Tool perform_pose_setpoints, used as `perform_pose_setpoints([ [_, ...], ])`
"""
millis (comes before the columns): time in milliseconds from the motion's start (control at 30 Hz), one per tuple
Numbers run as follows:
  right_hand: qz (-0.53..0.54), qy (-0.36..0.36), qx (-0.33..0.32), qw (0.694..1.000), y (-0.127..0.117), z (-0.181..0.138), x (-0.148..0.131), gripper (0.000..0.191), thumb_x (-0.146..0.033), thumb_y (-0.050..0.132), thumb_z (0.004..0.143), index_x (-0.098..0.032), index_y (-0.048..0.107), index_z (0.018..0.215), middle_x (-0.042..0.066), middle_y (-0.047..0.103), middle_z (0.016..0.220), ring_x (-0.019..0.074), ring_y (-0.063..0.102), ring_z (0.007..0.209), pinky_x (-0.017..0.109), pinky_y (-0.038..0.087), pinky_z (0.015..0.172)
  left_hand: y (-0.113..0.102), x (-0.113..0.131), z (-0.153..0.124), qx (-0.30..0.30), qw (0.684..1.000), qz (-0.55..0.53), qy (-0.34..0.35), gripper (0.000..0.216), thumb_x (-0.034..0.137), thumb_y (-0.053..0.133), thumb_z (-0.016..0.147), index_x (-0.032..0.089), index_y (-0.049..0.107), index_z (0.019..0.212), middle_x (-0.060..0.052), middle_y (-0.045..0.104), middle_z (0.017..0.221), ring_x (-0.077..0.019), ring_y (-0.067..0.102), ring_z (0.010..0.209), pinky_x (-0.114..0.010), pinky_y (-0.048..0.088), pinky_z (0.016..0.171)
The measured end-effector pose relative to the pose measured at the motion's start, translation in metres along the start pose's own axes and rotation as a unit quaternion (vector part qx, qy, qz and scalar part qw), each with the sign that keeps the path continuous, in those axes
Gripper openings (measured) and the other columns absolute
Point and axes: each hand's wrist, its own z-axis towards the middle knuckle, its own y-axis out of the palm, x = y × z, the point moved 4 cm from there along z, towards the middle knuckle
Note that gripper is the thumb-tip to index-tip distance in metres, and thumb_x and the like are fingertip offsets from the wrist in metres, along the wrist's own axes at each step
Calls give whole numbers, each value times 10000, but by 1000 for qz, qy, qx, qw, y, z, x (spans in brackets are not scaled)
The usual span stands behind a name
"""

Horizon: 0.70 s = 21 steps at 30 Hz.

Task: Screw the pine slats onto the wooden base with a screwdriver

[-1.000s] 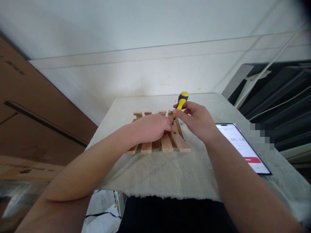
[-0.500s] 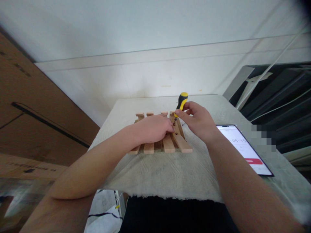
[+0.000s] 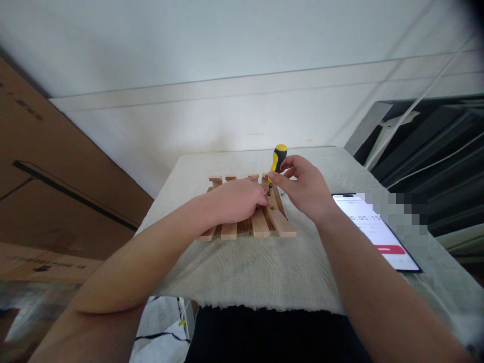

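A small frame of pale wooden slats [image 3: 260,225] lies on the cloth-covered table. My left hand [image 3: 245,199] lies across it from the left, fingers curled down on the slats beside the screwdriver's tip; whether they also pinch a screw is hidden. In my right hand [image 3: 302,184], between thumb and fingers, is a yellow-and-black screwdriver [image 3: 278,159]. It stands nearly upright, slightly tilted, with its tip down at a small dark screw [image 3: 268,193] in the right-hand slat. A dark hole shows nearer to me in the same slat.
A phone [image 3: 372,227] with a timer on its screen lies right of my right forearm. Beige cloth [image 3: 249,272] covers the table, its frayed edge toward me. A white wall rises behind. Large cardboard [image 3: 68,166] stands left; dark panels [image 3: 434,146] lean at the right.
The screwdriver's handle has turned about its axis, its yellow and black sides swapping places. My right fingers have shifted slightly on it. The left hand stays on the slats.
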Motion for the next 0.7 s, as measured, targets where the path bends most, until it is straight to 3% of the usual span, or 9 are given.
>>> perform_pose_setpoints([
  [100,5,13,19,1000,1,0,2,294,-403,719,695,-206,587,867,21,657,868,142,536,663,310,437,614,0,0,0,-2,1000,-2,-3,333,67,501,832,235,751,975,-38,732,1019,-169,662,973,-317,475,941],
  [300,50,-4,-27,998,2,-3,-5,219,-320,595,795,-207,655,973,42,695,976,159,581,728,339,464,681,-2,2,0,5,1000,-7,1,342,59,500,824,234,752,974,-43,731,1036,-180,658,990,-329,478,948],
  [433,17,-2,3,1000,0,-3,-4,211,-339,652,757,-198,641,913,31,680,883,149,557,679,329,451,655,-2,2,0,0,1000,-9,5,320,62,505,830,221,754,954,-53,728,1041,-173,664,969,-320,484,942],
  [567,19,10,20,1000,1,-2,2,239,-359,681,734,-206,588,893,31,662,931,141,553,697,318,450,657,-1,1,0,8,1000,-2,3,299,63,525,823,224,755,926,-47,732,1028,-171,667,965,-321,487,942],
  [700,50,-6,-5,999,3,-3,1,306,-328,649,761,-217,586,1039,35,659,991,143,567,721,322,452,667,-2,1,0,3,1000,11,3,304,63,523,826,231,753,931,-29,738,1009,-167,666,970,-330,472,970],
])
